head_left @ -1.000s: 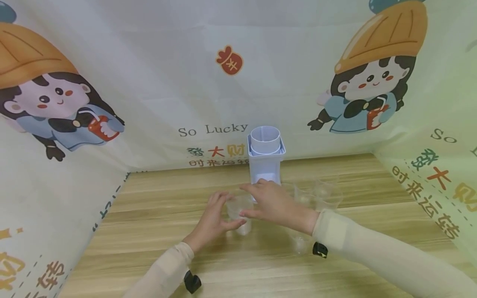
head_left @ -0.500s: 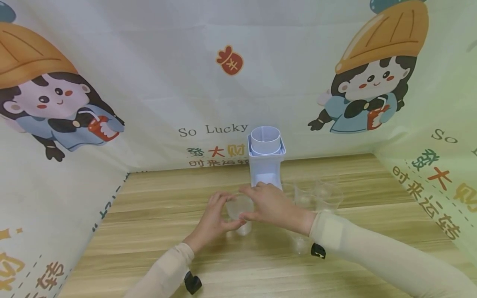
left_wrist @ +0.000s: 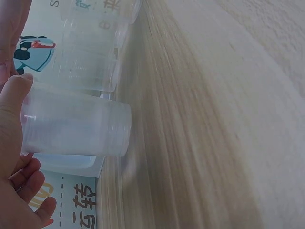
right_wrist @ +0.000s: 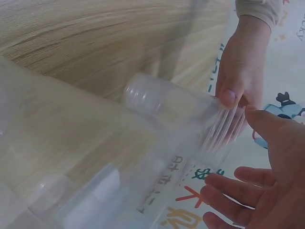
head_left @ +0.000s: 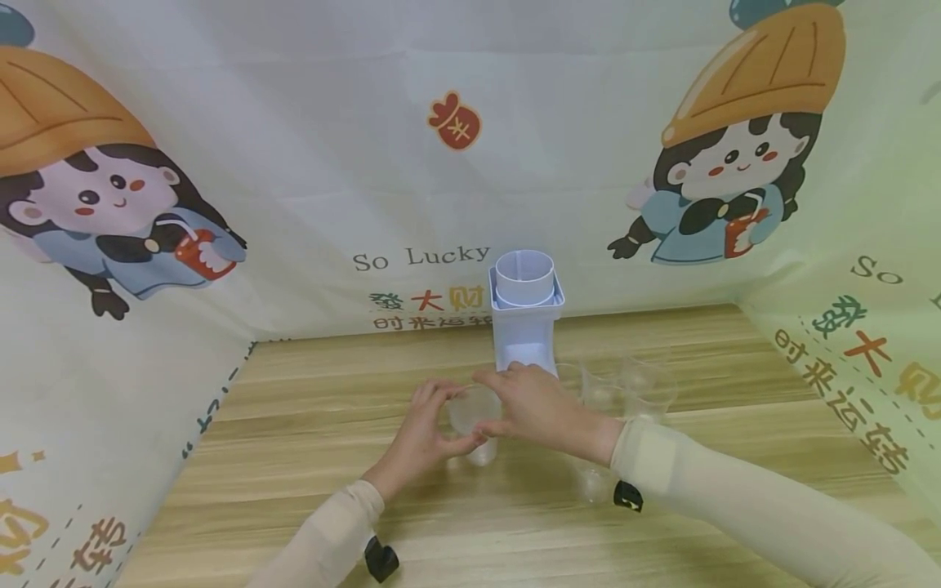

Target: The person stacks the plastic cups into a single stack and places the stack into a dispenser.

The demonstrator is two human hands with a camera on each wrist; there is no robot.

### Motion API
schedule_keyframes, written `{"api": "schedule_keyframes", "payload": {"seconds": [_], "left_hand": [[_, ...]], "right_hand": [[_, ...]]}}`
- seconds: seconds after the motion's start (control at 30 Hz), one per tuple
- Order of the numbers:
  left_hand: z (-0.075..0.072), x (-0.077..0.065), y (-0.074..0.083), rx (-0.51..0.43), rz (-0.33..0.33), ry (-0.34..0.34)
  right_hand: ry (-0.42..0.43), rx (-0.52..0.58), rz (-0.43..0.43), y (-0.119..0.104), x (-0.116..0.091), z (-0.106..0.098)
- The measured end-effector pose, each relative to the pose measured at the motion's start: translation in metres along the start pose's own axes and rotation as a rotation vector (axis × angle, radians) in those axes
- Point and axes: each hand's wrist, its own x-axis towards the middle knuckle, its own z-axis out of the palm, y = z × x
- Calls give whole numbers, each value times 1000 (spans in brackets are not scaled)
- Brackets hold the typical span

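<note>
Hands [head_left: 424,429] [head_left: 544,412], cup [head_left: 475,412] between, seemingly upright

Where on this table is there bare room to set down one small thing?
Bare tabletop shows between the left hand and the left cloth, and between the clear cups and the right cloth. It is crowded in the middle, where the held cup, right hand, white container and those cups are close together.

Shows on pale cloth [head_left: 573,82] an orange-hatted cartoon figure [head_left: 110,175] at ten o'clock, a second figure [head_left: 735,155] at two and a red pouch [head_left: 456,122] at twelve; shows wood-grained tabletop [head_left: 500,531] at six.
</note>
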Motion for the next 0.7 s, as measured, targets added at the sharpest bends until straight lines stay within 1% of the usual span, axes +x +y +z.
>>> {"api": "schedule_keyframes", "payload": {"seconds": [0.17,0.3,0.4,0.57,0.7], "left_hand": [[-1,0,1,5,-11,-6],[-2,0,3,1,-23,-10],[-2,1,4,-4,-36,-14],[-1,2,4,0,-48,-22],[0,2,4,2,-51,-15]], "right_hand": [[9,4,14,0,2,-7],[10,37,52,2,1,-21],[-6,53,66,6,-1,-31],[10,51,70,12,-8,-43],[21,40,81,16,-17,-49]]}}
